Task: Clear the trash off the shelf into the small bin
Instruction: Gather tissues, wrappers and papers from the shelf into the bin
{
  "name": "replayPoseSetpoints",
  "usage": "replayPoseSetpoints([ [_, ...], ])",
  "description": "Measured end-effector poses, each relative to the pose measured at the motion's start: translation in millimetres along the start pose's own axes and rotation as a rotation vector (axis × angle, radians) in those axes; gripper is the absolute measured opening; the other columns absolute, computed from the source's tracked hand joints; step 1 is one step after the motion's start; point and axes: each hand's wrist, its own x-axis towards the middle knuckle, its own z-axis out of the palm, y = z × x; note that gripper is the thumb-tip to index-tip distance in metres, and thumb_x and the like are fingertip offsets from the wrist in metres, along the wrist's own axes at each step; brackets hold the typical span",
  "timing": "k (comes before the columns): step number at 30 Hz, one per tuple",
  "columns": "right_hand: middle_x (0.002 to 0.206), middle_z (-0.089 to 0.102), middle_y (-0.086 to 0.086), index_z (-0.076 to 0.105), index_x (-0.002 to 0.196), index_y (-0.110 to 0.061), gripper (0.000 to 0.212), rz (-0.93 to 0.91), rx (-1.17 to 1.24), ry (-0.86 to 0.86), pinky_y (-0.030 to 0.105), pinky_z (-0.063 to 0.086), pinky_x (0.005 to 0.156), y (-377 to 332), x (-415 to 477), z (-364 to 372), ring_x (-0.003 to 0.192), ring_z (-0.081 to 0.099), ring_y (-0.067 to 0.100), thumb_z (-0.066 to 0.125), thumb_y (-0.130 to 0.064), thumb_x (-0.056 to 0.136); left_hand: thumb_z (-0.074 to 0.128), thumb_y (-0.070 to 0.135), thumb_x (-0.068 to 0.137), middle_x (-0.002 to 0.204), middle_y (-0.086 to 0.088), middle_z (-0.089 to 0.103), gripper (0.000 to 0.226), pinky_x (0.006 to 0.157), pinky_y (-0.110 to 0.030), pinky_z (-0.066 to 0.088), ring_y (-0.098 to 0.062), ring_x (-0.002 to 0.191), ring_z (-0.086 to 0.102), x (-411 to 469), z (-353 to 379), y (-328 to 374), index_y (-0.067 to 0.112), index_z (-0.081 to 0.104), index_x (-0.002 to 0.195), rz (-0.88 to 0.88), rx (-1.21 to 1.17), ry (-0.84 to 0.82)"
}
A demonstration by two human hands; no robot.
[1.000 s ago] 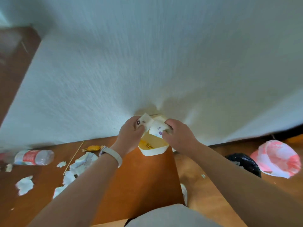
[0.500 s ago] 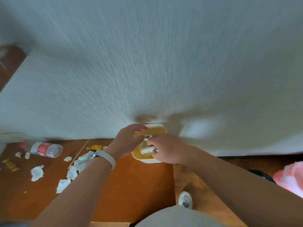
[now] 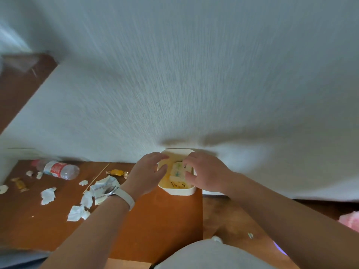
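A small white bin (image 3: 179, 192) with a yellow inside stands at the back right corner of the brown shelf (image 3: 155, 220), against the wall. A crumpled printed paper (image 3: 177, 170) lies inside it. My left hand (image 3: 144, 172), a watch on its wrist, hovers over the bin's left rim with relaxed, spread fingers. My right hand (image 3: 206, 172) hovers over the right rim, its fingertips close to the paper, holding nothing. Left on the shelf lie a plastic bottle (image 3: 58, 169), a yellow candy wrapper (image 3: 117, 172), a folded paper (image 3: 104, 186), a thin stick (image 3: 97, 176) and several torn tissue scraps (image 3: 47, 195).
A white textured wall (image 3: 194, 74) rises right behind the shelf. The shelf ends just right of the bin; below lies a wooden floor (image 3: 233, 220) with a pink bag (image 3: 350, 220) at the far right. Another candy wrapper (image 3: 19, 184) lies near the shelf's left end.
Both hands brought the crumpled paper down into the bin and let go of it; the fingers have now spread apart over the rim. The view has tilted slightly.
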Motion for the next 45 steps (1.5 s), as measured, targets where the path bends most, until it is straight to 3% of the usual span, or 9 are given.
replayPoseSetpoints([
  [5, 0.117, 0.06, -0.004, 0.059, 0.123, -0.019, 0.043, -0.075, -0.13, 0.076, 0.028, 0.043, 0.087, -2.0, -6.1, -0.1, 0.106, 0.053, 0.017, 0.045, -0.046, 0.093, 0.052, 0.034, 0.096, 0.142, 0.007, 0.051, 0.04, 0.11, -0.04, 0.032, -0.014, 0.132, 0.042, -30.5, -3.9, 3.8, 0.028, 0.055, 0.135, 0.006, 0.225, 0.007],
  [11, 0.125, 0.06, 0.0, 0.061, 0.122, -0.016, 0.042, -0.167, -0.155, 0.092, 0.037, 0.042, 0.097, -7.4, -8.0, 5.9, 0.114, 0.053, 0.022, 0.049, -0.045, 0.094, 0.049, 0.041, 0.097, 0.149, 0.009, 0.043, 0.044, 0.114, -0.043, 0.025, -0.015, 0.139, 0.034, -71.3, -7.1, 14.2, 0.033, 0.048, 0.14, -0.105, 0.307, 0.054],
  [14, 0.12, 0.065, 0.004, 0.065, 0.117, -0.014, 0.042, -0.244, -0.169, 0.088, 0.043, 0.05, 0.087, -14.8, -8.5, 10.8, 0.108, 0.059, 0.027, 0.05, -0.043, 0.091, 0.047, 0.043, 0.098, 0.152, 0.011, 0.038, 0.045, 0.116, -0.045, 0.023, -0.015, 0.142, 0.03, -91.9, -9.2, 13.7, 0.036, 0.043, 0.142, -0.183, 0.346, 0.058],
  [17, 0.117, 0.066, 0.002, 0.065, 0.117, -0.014, 0.048, -0.299, -0.154, 0.064, 0.042, 0.051, 0.083, -28.3, -9.3, 14.9, 0.108, 0.059, 0.026, 0.043, -0.046, 0.089, 0.045, 0.045, 0.098, 0.153, 0.011, 0.037, 0.047, 0.117, -0.043, 0.022, -0.015, 0.143, 0.028, -111.1, -11.9, 11.9, 0.035, 0.04, 0.144, -0.219, 0.388, 0.068],
  [21, 0.123, 0.062, -0.002, 0.061, 0.122, -0.018, 0.043, -0.325, -0.172, 0.069, 0.042, 0.049, 0.089, -47.9, -14.8, 20.7, 0.115, 0.054, 0.022, 0.049, -0.046, 0.092, 0.043, 0.048, 0.099, 0.154, 0.011, 0.035, 0.049, 0.117, -0.04, 0.02, -0.014, 0.144, 0.026, -128.9, -17.2, 2.3, 0.034, 0.037, 0.146, -0.239, 0.44, 0.08],
  [25, 0.132, 0.056, 0.0, 0.056, 0.126, -0.02, 0.047, -0.323, -0.238, 0.024, 0.045, 0.046, 0.094, -72.5, -21.1, 27.1, 0.122, 0.05, 0.023, 0.041, -0.05, 0.094, 0.042, 0.049, 0.098, 0.153, 0.009, 0.036, 0.049, 0.118, -0.042, 0.02, -0.016, 0.144, 0.026, -146.4, -25.6, -11.1, 0.033, 0.038, 0.145, -0.263, 0.445, 0.12],
  [40, 0.142, 0.048, -0.003, 0.048, 0.136, -0.023, 0.049, -0.473, -0.419, -0.035, 0.04, 0.037, 0.106, -284.3, -13.0, 107.1, 0.131, 0.041, 0.02, 0.035, -0.051, 0.097, 0.031, 0.053, 0.1, 0.157, 0.01, 0.031, 0.05, 0.12, -0.043, 0.012, -0.017, 0.147, 0.019, -317.9, -105.9, -146.9, 0.038, 0.032, 0.148, -0.437, 0.441, 0.242],
  [45, 0.14, 0.049, -0.002, 0.049, 0.134, -0.022, 0.049, -0.571, -0.438, -0.068, 0.042, 0.04, 0.104, -361.1, -6.9, 149.5, 0.129, 0.043, 0.021, 0.035, -0.049, 0.097, 0.032, 0.051, 0.1, 0.153, 0.006, 0.039, 0.05, 0.119, -0.045, 0.021, -0.019, 0.145, 0.027, -386.7, -124.4, -198.2, 0.034, 0.038, 0.146, -0.463, 0.448, 0.316],
])
